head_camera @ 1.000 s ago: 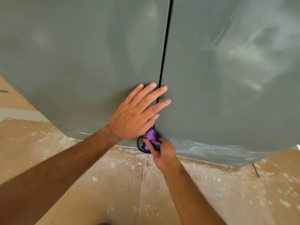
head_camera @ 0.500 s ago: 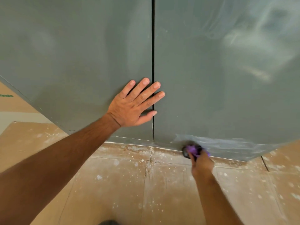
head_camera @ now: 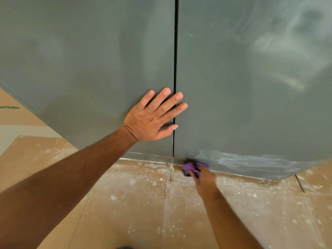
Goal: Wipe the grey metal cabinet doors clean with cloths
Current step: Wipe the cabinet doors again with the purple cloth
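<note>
Down low, from the head camera, two grey metal cabinet doors fill the far side of the scene: the left door (head_camera: 86, 69) and the right door (head_camera: 251, 78), split by a thin dark gap (head_camera: 175, 51). The left hand (head_camera: 152, 117) lies flat on the left door just beside the gap, fingers straight and spread wide, two fingertips reaching over the gap onto the right door. The right hand (head_camera: 203, 178) is lower and to the right, at the bottom edge of the right door, its fingers curled round a bunched purple cloth (head_camera: 191, 167) that touches the door's lower left corner. Pale smears (head_camera: 242, 161) run along the door's bottom strip to the right of the cloth. Nearer, brown floor covering (head_camera: 134, 203) speckled with white spots lies under both arms.
</note>
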{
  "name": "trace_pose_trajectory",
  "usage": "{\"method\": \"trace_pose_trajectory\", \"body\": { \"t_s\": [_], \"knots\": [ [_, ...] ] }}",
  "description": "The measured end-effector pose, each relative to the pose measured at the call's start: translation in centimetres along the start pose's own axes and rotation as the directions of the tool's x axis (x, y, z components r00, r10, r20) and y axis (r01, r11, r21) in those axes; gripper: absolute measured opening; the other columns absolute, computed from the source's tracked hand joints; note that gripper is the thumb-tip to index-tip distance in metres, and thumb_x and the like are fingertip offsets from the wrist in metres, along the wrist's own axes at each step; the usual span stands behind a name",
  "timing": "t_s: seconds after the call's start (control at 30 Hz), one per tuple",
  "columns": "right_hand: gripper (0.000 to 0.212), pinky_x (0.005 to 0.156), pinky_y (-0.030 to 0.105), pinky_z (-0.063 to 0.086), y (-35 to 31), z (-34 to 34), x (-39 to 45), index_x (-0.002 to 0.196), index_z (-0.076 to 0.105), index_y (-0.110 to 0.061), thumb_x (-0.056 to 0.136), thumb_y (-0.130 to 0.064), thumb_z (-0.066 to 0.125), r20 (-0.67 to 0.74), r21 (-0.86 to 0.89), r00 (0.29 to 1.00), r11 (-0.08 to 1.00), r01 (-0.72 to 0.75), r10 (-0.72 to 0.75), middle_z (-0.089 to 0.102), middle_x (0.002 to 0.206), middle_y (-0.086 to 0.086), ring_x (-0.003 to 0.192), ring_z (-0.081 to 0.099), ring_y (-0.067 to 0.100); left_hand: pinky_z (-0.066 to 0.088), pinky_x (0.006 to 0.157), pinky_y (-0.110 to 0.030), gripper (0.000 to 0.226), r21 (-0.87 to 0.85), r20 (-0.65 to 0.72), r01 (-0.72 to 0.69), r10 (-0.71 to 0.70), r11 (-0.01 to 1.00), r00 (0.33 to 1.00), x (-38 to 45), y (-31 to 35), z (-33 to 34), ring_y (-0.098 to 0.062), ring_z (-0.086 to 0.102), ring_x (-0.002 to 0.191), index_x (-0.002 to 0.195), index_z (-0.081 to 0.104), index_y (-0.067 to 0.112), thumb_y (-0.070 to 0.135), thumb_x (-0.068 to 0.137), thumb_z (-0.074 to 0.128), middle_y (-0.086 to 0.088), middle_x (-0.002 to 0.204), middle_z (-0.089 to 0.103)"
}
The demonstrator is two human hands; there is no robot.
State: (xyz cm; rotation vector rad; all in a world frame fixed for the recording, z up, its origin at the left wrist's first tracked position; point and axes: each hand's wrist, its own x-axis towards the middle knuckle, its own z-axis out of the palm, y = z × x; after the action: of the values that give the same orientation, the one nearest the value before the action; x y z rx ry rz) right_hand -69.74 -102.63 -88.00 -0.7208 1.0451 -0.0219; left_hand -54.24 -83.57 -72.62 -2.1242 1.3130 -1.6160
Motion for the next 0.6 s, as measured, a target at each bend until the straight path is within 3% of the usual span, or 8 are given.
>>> {"method": "trace_pose_trajectory", "body": {
  "t_s": [0.1,0.2,0.27,0.33,0.37,0.43,0.53,0.6],
  "knots": [
    [0.022,0.057,0.027,0.062,1.1,-0.7,2.4,0.096,0.059,-0.001,0.096,0.017,0.047,-0.055,0.054,0.992,0.991,0.118,-0.115,0.068,0.100,0.023,0.075,0.077,0.022,0.003,0.130,-0.048,0.087,0.002,-0.007,-0.002,0.002,1.000,1.000,0.1,0.1,0.2,-0.031,0.001,0.161,0.166,0.018,0.019,0.061,0.096,0.050,-0.008,0.174,0.000],
    [0.029,0.055,0.032,0.061,8.7,6.9,3.9,0.112,0.055,0.000,0.094,0.020,0.043,0.042,0.004,0.999,1.000,0.008,-0.008,0.067,0.106,0.026,0.068,0.069,0.027,0.003,0.130,-0.048,0.086,-0.018,-0.007,-0.003,0.003,1.000,1.000,0.1,0.0,0.1,-0.030,0.000,0.161,0.166,0.017,0.019,0.060,0.097,0.050,-0.008,0.174,-0.001],
    [0.023,0.052,0.031,0.054,13.1,12.8,3.9,0.098,0.053,-0.005,0.093,0.017,0.046,0.093,-0.079,0.993,0.995,-0.059,0.066,0.067,0.095,0.021,0.062,0.061,0.024,0.003,0.130,-0.048,0.086,-0.023,-0.009,-0.010,0.010,1.000,1.000,-0.3,0.1,0.3,-0.029,0.000,0.161,0.166,0.017,0.020,0.059,0.097,0.050,-0.007,0.174,-0.002],
    [0.022,0.061,0.037,0.057,14.8,15.5,3.9,0.091,0.052,-0.011,0.093,0.011,0.054,0.116,-0.165,0.989,0.984,-0.072,0.092,0.066,0.086,0.014,0.065,0.063,0.024,0.004,0.129,-0.049,0.086,-0.007,-0.011,-0.020,0.019,1.000,1.000,-0.2,0.1,0.6,-0.029,0.000,0.161,0.166,0.015,0.020,0.059,0.097,0.049,-0.007,0.174,-0.002],
    [0.020,0.064,0.038,0.059,14.8,15.4,3.9,0.092,0.055,-0.011,0.093,0.009,0.058,0.111,-0.185,0.990,0.981,-0.063,0.084,0.067,0.088,0.013,0.068,0.065,0.025,0.004,0.129,-0.049,0.086,-0.009,-0.009,-0.020,0.020,1.000,1.000,-0.1,0.0,0.5,-0.029,0.000,0.161,0.166,0.015,0.020,0.059,0.098,0.049,-0.007,0.174,-0.002],
    [0.018,0.054,0.033,0.058,13.1,12.6,4.4,0.091,0.061,-0.008,0.092,0.009,0.065,0.084,-0.191,0.996,0.982,-0.001,0.018,0.069,0.090,0.014,0.067,0.066,0.025,0.003,0.129,-0.049,0.086,-0.004,-0.003,-0.016,0.016,1.000,1.000,-0.1,-0.1,0.3,-0.030,-0.001,0.161,0.166,0.015,0.019,0.059,0.098,0.048,-0.008,0.174,-0.003],
    [0.022,0.042,0.024,0.050,7.7,5.0,4.6,0.079,0.063,-0.009,0.090,0.009,0.069,-0.047,-0.162,0.987,0.977,0.142,-0.151,0.068,0.081,0.017,0.054,0.063,0.019,0.002,0.130,-0.049,0.085,0.012,0.008,-0.024,0.024,1.000,1.000,-0.2,0.0,0.2,-0.031,-0.002,0.161,0.166,0.015,0.019,0.060,0.099,0.047,-0.009,0.174,-0.003],
    [0.021,0.041,0.021,0.049,3.0,-0.9,4.1,0.080,0.062,-0.008,0.091,0.009,0.067,-0.164,-0.128,0.948,0.959,0.252,-0.271,0.065,0.086,0.020,0.048,0.060,0.010,0.003,0.129,-0.050,0.085,0.018,0.003,-0.020,0.020,1.000,1.000,-0.1,0.0,0.2,-0.031,-0.001,0.161,0.166,0.017,0.018,0.060,0.098,0.047,-0.010,0.174,-0.001]
  ]
}}
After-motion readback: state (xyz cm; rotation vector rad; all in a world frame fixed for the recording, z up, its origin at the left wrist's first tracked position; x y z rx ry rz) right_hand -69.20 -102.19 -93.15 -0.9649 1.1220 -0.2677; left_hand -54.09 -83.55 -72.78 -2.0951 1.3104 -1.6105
